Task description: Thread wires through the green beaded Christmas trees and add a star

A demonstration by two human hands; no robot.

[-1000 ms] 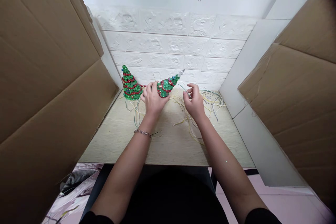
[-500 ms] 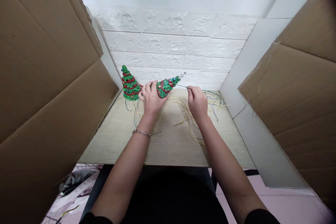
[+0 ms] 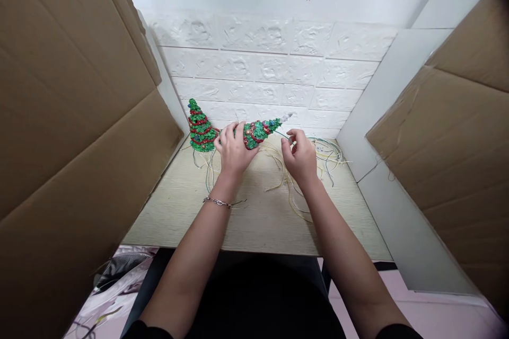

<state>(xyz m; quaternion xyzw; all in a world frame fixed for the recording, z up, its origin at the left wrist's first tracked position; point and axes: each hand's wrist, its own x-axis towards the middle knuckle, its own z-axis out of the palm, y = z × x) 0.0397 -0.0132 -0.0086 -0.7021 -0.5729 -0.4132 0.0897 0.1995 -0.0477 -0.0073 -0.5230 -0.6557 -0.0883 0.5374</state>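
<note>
My left hand (image 3: 234, 151) is wrapped round a small green Christmas tree (image 3: 260, 131), tilted on its side with its clear tip pointing right. Red garland and coloured beads cover this tree; my fingers hide its base. From near its top a thin green wire (image 3: 281, 134) runs to my right hand (image 3: 300, 156). The fingers of that hand are curled at the wire, with the thumb and forefinger a little apart. A second Christmas tree (image 3: 201, 130) with red garland stands upright just left of my left hand.
Loose yellow, white and green wires (image 3: 326, 151) lie in a tangle at the back right of the wooden table (image 3: 258, 222). A white brick-patterned wall (image 3: 274, 69) closes off the back. Cardboard panels (image 3: 131, 132) rise at left and right.
My right thumb and forefinger have parted from their pinch on the green wire. The left hand keeps its hold on the tilted tree. The whole view has shifted slightly.
</note>
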